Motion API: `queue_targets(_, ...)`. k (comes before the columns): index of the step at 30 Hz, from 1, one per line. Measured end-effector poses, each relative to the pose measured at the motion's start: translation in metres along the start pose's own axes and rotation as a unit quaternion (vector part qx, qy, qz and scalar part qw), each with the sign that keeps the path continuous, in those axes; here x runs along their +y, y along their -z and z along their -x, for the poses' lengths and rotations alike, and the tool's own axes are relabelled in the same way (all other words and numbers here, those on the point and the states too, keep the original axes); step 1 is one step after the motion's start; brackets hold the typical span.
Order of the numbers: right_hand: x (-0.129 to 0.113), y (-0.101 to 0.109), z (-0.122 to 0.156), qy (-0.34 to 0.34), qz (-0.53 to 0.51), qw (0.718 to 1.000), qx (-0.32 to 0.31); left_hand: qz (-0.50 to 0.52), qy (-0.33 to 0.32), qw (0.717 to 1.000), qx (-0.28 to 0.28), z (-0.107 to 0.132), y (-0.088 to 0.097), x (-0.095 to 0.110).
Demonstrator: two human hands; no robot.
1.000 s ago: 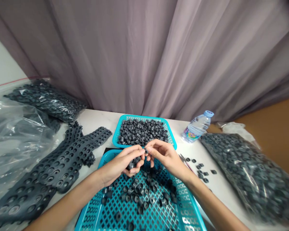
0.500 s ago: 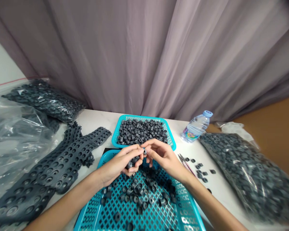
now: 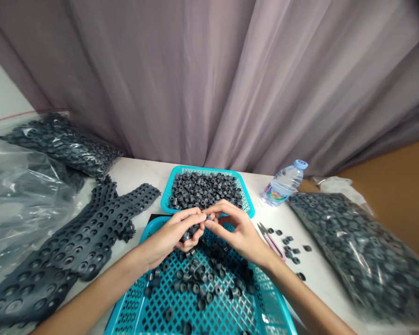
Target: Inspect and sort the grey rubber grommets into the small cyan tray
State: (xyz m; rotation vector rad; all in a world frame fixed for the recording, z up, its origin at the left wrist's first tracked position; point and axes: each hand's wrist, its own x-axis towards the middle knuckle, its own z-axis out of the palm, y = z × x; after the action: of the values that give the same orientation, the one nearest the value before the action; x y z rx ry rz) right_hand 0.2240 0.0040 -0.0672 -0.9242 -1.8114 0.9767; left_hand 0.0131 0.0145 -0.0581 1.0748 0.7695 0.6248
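Observation:
My left hand (image 3: 181, 230) is curled around several small black rubber rings (image 3: 191, 231), which show in its palm and between its fingers. At its thumb and fingertips, one black rubber piece (image 3: 208, 217) is pinched. My right hand (image 3: 235, 228) meets it there, thumb and forefinger closed on the same piece. Both hands hover over the back part of a turquoise perforated basket (image 3: 125, 304), where more loose black pieces (image 3: 195, 281) lie scattered. Just beyond stands a smaller turquoise basket (image 3: 250, 204) filled with the same kind of pieces (image 3: 206, 188).
Perforated black rubber sheets (image 3: 87, 237) and a bag of black pieces (image 3: 66, 144) lie at left. To the right are pink-handled scissors (image 3: 274, 244), loose pieces (image 3: 289, 246), a water bottle (image 3: 282, 186) and a large filled bag (image 3: 356, 246). A curtain (image 3: 181, 83) hangs behind.
My right hand's fingers have turned slightly and closed further over the pinched piece, now more covered. The view has shifted a little; the baskets stand as before.

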Motion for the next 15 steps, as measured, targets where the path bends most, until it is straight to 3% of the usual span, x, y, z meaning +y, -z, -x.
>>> queue_targets(4, 0.0038, -0.0002, -0.0006, -0.008, 0.008, 1.000, 0.002, 0.012, 0.002, 1.000, 0.001, -0.0005, 0.0017, -0.0007)
queue_targets(10, 0.0040, -0.0008, -0.0008, 0.051, 0.073, 0.996, 0.003, 0.020, 0.004, 1.000, 0.006, -0.0024, 0.0031, -0.0030)
queue_targets(15, 0.0054, -0.0012, -0.0002, 0.053, 0.104, 0.993, -0.003, 0.016, 0.005, 1.000, 0.005, -0.0033, 0.0045, -0.0053)
